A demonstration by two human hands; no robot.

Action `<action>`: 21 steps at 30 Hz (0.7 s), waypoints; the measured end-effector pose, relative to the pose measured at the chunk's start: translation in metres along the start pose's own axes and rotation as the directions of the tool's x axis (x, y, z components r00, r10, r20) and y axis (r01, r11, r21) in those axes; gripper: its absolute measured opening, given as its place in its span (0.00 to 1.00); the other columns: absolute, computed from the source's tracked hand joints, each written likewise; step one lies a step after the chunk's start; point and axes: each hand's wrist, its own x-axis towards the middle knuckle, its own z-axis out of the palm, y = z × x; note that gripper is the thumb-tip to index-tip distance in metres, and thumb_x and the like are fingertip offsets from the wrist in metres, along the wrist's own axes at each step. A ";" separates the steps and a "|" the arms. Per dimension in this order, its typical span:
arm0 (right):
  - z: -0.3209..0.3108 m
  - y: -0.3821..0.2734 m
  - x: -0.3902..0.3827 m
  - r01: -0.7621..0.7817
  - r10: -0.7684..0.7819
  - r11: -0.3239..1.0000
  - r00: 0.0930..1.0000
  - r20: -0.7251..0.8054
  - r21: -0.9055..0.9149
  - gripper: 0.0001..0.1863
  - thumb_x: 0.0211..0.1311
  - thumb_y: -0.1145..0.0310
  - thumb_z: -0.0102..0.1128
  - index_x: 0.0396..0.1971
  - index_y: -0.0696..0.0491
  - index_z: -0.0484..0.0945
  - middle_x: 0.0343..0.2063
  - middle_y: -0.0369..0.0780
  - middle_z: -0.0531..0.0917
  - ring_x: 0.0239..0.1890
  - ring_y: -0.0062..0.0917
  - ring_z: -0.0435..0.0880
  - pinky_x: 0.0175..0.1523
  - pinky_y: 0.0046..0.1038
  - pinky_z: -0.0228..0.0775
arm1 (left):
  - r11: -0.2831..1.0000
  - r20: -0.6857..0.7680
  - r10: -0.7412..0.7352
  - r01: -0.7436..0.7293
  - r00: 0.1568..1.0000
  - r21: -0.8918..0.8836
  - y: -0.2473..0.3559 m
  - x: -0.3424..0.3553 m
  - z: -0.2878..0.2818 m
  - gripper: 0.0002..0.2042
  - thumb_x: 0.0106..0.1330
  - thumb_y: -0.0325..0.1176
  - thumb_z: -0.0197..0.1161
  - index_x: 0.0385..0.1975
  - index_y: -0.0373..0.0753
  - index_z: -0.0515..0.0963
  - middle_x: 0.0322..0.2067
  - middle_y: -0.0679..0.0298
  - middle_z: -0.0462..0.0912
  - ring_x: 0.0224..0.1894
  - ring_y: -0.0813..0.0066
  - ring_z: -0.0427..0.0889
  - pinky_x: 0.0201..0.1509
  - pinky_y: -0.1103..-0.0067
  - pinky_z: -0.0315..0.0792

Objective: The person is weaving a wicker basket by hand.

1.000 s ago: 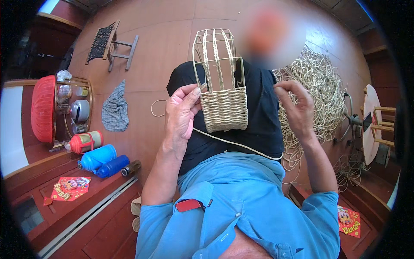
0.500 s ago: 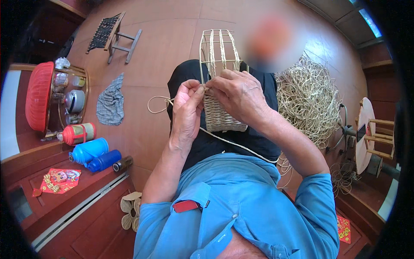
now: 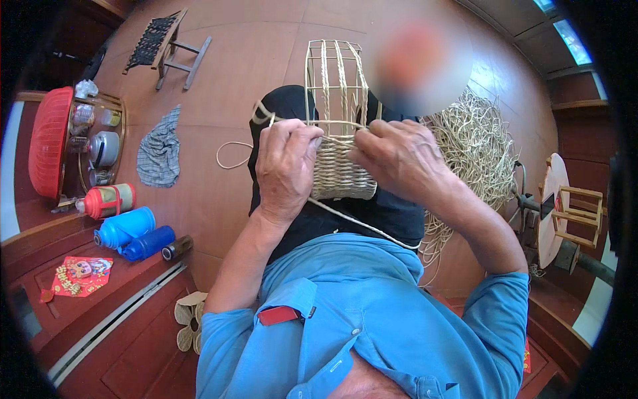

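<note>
At far left, beyond the flasks (image 3: 129, 226), a checked cloth (image 3: 159, 149) on the floor (image 3: 219, 66). Then, at the left hand (image 3: 287, 166), thumb and fingers pinched on a cord (image 3: 340, 123), beside the basket's upper left edge. In the middle, the basket (image 3: 342, 171), over dark trousers (image 3: 392, 216), tightly woven nearest the body, open uprights (image 3: 341, 73) beyond. Probably at the stage of laying in a row: cord drawn across the uprights, just past the woven edge. Calls, seemingly, for even tension, careful passing around each upright, then snug packing. Next, at the right hand (image 3: 399, 156), fingers curled closed on the same cord, partly covering the basket's right side; exact fingertip contact hidden. Farther right, a cord heap (image 3: 475, 153), then a round board (image 3: 550, 206).
</note>
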 end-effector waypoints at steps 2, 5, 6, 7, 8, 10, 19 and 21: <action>-0.011 0.011 -0.009 0.020 -0.017 0.992 1.000 0.024 -0.122 0.09 0.72 0.62 0.66 0.34 0.50 0.80 0.29 0.39 0.83 0.34 0.37 0.89 0.43 0.42 0.79 | 0.976 0.084 0.131 -0.144 0.988 0.166 0.001 0.003 -0.002 0.08 0.66 0.25 0.74 0.42 0.42 0.86 0.43 0.62 0.84 0.48 0.59 0.82 0.55 0.65 0.77; -0.027 0.031 -0.016 -0.068 0.031 0.940 0.993 -0.113 -0.335 0.08 0.72 0.61 0.68 0.36 0.49 0.82 0.30 0.37 0.83 0.33 0.33 0.89 0.43 0.39 0.81 | 0.955 0.104 0.211 -0.228 0.972 0.188 0.002 0.008 -0.001 0.08 0.64 0.25 0.74 0.41 0.43 0.86 0.42 0.64 0.84 0.48 0.60 0.82 0.54 0.66 0.76; -0.033 0.041 -0.015 -0.071 0.035 0.938 0.993 -0.112 -0.339 0.08 0.72 0.61 0.68 0.36 0.49 0.82 0.30 0.37 0.83 0.33 0.33 0.89 0.43 0.39 0.81 | 0.955 0.116 0.235 -0.252 0.965 0.159 0.003 0.010 0.000 0.08 0.64 0.25 0.74 0.41 0.42 0.86 0.42 0.64 0.84 0.46 0.60 0.82 0.53 0.65 0.77; -0.039 0.049 -0.013 -0.134 0.065 0.914 0.980 -0.187 -0.383 0.08 0.72 0.61 0.68 0.37 0.48 0.83 0.31 0.37 0.84 0.34 0.32 0.89 0.42 0.39 0.82 | 0.955 0.115 0.237 -0.253 0.965 0.154 0.002 0.011 0.001 0.08 0.64 0.25 0.74 0.41 0.42 0.86 0.42 0.64 0.84 0.46 0.60 0.82 0.53 0.65 0.77; -0.044 0.056 -0.011 -0.199 0.091 0.886 0.960 -0.263 -0.419 0.07 0.72 0.61 0.69 0.38 0.48 0.83 0.32 0.36 0.85 0.34 0.32 0.90 0.42 0.38 0.82 | 0.960 0.129 0.234 -0.250 0.964 0.125 0.001 0.013 0.002 0.08 0.64 0.25 0.74 0.42 0.42 0.86 0.40 0.64 0.84 0.45 0.60 0.82 0.52 0.65 0.77; -0.057 0.060 -0.005 -0.235 0.093 0.878 0.939 -0.332 -0.418 0.07 0.72 0.60 0.69 0.42 0.46 0.86 0.34 0.36 0.87 0.35 0.31 0.91 0.40 0.38 0.83 | 0.964 0.142 0.234 -0.248 0.962 0.094 0.002 0.017 0.004 0.08 0.65 0.25 0.74 0.42 0.41 0.86 0.38 0.63 0.85 0.43 0.60 0.82 0.51 0.65 0.77; -0.017 0.001 0.005 -0.176 0.332 0.900 0.869 -0.367 0.398 0.30 0.70 0.75 0.68 0.71 0.44 0.78 0.38 0.38 0.90 0.30 0.28 0.89 0.37 0.36 0.83 | 0.991 0.045 0.075 -0.080 0.996 0.103 0.009 0.025 0.023 0.03 0.68 0.28 0.72 0.36 0.40 0.84 0.33 0.61 0.84 0.36 0.58 0.80 0.43 0.65 0.75; -0.002 0.004 0.002 -0.146 0.247 0.936 0.920 -0.303 0.319 0.37 0.69 0.78 0.64 0.78 0.44 0.68 0.44 0.44 0.90 0.36 0.38 0.92 0.40 0.40 0.85 | 0.983 0.008 0.124 -0.124 0.992 0.138 0.009 0.024 0.027 0.03 0.68 0.27 0.72 0.37 0.39 0.85 0.33 0.61 0.83 0.37 0.58 0.80 0.44 0.64 0.75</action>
